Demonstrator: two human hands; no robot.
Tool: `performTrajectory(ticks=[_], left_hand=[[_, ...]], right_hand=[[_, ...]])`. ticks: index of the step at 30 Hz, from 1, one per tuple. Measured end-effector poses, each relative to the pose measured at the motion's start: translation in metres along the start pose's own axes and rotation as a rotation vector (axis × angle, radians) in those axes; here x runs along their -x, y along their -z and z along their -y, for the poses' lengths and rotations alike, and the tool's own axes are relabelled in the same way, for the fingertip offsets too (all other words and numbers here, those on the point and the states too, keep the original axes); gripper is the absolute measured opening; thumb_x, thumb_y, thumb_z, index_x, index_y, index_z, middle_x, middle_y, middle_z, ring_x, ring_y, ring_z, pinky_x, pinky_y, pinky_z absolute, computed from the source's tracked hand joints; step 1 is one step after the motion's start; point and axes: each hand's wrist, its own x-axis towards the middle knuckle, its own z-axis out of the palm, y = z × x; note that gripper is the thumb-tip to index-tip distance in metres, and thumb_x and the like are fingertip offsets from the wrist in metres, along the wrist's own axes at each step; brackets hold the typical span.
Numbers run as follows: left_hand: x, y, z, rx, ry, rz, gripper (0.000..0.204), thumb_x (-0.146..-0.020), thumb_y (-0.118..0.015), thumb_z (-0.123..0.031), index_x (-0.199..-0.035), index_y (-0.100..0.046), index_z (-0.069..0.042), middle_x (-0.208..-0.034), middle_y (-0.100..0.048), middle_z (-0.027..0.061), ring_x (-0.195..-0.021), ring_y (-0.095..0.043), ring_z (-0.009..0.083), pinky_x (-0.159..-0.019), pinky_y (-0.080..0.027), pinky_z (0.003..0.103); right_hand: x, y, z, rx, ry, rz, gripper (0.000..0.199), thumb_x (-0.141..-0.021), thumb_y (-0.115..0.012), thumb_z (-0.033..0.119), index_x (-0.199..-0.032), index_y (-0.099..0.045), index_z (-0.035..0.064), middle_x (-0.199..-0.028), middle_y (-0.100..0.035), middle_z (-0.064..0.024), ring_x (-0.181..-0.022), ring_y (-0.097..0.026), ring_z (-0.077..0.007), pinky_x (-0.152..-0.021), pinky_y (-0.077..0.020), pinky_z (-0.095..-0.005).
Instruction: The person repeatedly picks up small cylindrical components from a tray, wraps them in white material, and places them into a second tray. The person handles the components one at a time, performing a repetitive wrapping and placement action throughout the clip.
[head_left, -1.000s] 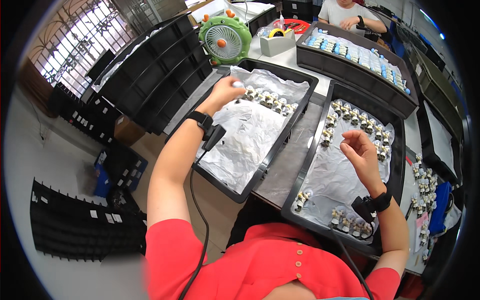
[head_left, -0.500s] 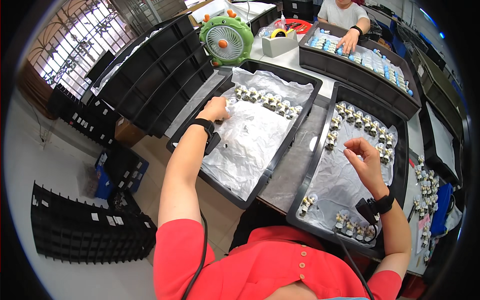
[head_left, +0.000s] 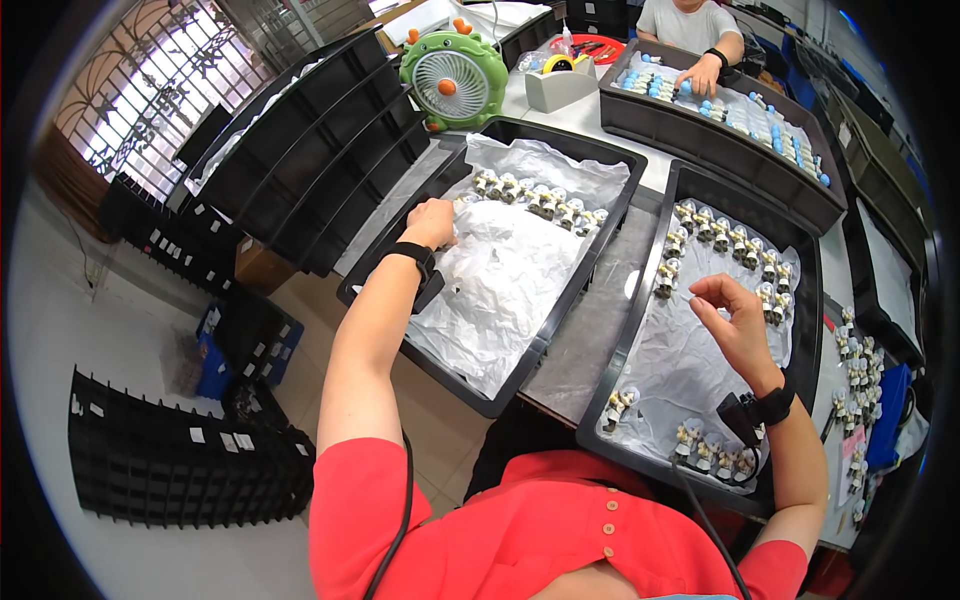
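My left hand (head_left: 432, 223) is closed at the left side of the left black tray (head_left: 468, 392), just beside the end of a row of small white-and-gold figurines (head_left: 547, 200). Its fingertips are mostly hidden, so I cannot make out what they hold. White crumpled paper (head_left: 490, 290) lines that tray. Above the right black tray (head_left: 612, 372) hovers my right hand (head_left: 738, 325), thumb and bent fingers a little apart with nothing seen between them. Similar figurines (head_left: 738, 240) stand along the far and side edges of that tray, and several more (head_left: 712, 455) sit near its front.
Across the table a person's hand (head_left: 703, 75) reaches into a grey crate (head_left: 720, 142) of blue-topped pieces. A green fan (head_left: 455, 80) and a tape dispenser (head_left: 560, 88) stand at the back. Stacked black trays (head_left: 310, 150) rise at left; more figurines (head_left: 860, 375) lie at far right.
My left hand has shifted slightly, staying at the tray's left side. The right hand keeps its pose. Across the table, the other person's hand has moved a little within the crate.
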Motion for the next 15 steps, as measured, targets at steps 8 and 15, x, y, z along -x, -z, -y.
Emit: performTrajectory(ticks=[8,15], left_hand=[[0.007,-0.009,-0.006,-0.099,-0.047,-0.275,0.017,-0.076,-0.059,-0.006,-0.091,-0.066,-0.002,-0.097,-0.064,0.0177,-0.093,-0.063,0.0315,-0.078,-0.053,0.040],[0.003,-0.014,-0.001,-0.065,-0.056,-0.175,0.049,-0.059,-0.079,-0.009,-0.102,-0.056,-0.003,-0.100,-0.062,0.0201,-0.096,-0.060,0.0357,-0.081,-0.050,0.042]], right_hand=[[-0.004,0.008,-0.002,0.078,0.035,0.054,0.014,-0.080,-0.063,0.007,-0.091,-0.062,-0.0004,-0.078,-0.065,-0.0072,-0.072,-0.063,-0.0137,-0.067,-0.0481,-0.0253],[-0.018,0.045,-0.040,0.214,-0.057,-0.191,0.016,-0.080,-0.060,0.009,-0.094,-0.062,0.0005,-0.084,-0.066,-0.0105,-0.077,-0.064,-0.0193,-0.074,-0.0484,-0.0297]])
